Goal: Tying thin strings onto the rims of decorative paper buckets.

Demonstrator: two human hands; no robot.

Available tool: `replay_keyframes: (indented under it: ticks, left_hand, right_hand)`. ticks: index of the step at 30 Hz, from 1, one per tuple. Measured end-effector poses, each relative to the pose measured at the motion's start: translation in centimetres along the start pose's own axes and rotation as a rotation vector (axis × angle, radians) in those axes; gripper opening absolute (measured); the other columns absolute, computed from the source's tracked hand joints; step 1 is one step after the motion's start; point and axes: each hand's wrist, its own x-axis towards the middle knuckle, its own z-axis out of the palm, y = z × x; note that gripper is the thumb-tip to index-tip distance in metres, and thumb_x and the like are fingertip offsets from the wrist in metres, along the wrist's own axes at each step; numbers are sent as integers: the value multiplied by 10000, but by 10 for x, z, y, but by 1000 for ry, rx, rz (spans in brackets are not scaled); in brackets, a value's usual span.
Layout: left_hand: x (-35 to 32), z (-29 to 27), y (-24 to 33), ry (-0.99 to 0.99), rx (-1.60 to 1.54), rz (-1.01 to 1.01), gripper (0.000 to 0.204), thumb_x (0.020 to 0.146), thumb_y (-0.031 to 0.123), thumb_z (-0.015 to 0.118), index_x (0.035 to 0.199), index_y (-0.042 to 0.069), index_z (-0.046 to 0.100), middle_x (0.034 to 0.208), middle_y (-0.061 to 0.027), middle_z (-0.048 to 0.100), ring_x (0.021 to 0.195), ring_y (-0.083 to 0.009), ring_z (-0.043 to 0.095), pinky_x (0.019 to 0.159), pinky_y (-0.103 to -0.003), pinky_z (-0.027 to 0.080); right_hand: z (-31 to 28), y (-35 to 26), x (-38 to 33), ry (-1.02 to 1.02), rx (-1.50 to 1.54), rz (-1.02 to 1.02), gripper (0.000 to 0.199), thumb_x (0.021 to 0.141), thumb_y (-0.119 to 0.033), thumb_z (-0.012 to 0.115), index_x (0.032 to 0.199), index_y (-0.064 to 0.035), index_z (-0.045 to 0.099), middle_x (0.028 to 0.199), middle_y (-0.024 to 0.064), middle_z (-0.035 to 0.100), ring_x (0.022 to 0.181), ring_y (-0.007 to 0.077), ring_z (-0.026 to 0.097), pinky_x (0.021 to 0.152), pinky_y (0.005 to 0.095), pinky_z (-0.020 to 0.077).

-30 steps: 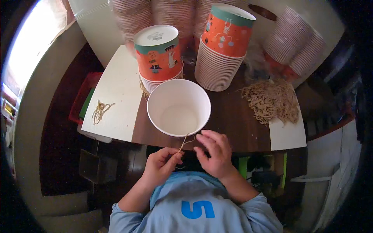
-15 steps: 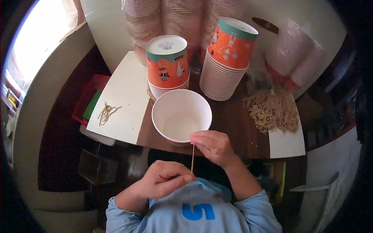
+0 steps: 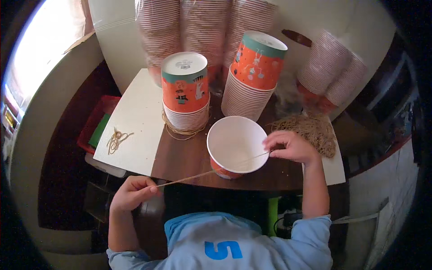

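Note:
A white-lined orange paper bucket [image 3: 234, 137] stands mouth up near the table's front edge. A thin tan string [image 3: 186, 178] is stretched across its front, rising from lower left to the right rim. My left hand [image 3: 131, 193], off the front edge of the table, pinches one end between thumb and finger. At the bucket's right rim, my right hand [image 3: 294, 147] pinches the string's other end, its fingers bent over the rim. Behind stands a short upside-down bucket stack [image 3: 186, 90] with tan strings looped round its base. A taller stack [image 3: 256, 67] leans to its right.
Tall plastic-wrapped bucket stacks [image 3: 204, 31] rise at the back, and more wrapped stacks [image 3: 326, 63] stand at the back right. A tangled heap of tan strings [image 3: 315, 132] lies at the right. Several loose strings [image 3: 116, 140] rest on the white board [image 3: 139, 112] at left.
My hands have moved apart, the left outward to the left, the right up and rightward, drawing the string long across the bucket. The bucket now appears further right in view.

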Motion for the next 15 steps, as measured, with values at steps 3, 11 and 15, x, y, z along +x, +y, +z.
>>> replay_keyframes:
  ticks: [3,11,15]
  left_hand:
    - [6,30,5,70,67,-19,163,881,153,608,815,15,667,652,52,559,590,-21,453,515,-183,355]
    - [38,95,12,-331,4,-19,230,929,193,543,895,-10,647,754,-5,606,676,-40,506,573,-200,403]
    - [49,83,-5,-326,-315,-163,495,956,426,399,1063,-7,614,794,-94,624,649,-130,548,606,-238,436]
  right_hand:
    - [29,-34,5,397,-776,-22,614,634,-176,767,1195,-67,543,1274,148,476,1182,319,439,1010,413,347]
    - [149,-76,27,144,-26,-269,656,734,-160,739,1295,-14,433,1171,171,549,1037,261,572,870,348,458]
    - [146,-61,27,312,-123,-238,226,818,-116,638,1023,-22,618,882,152,639,797,291,638,689,356,507]
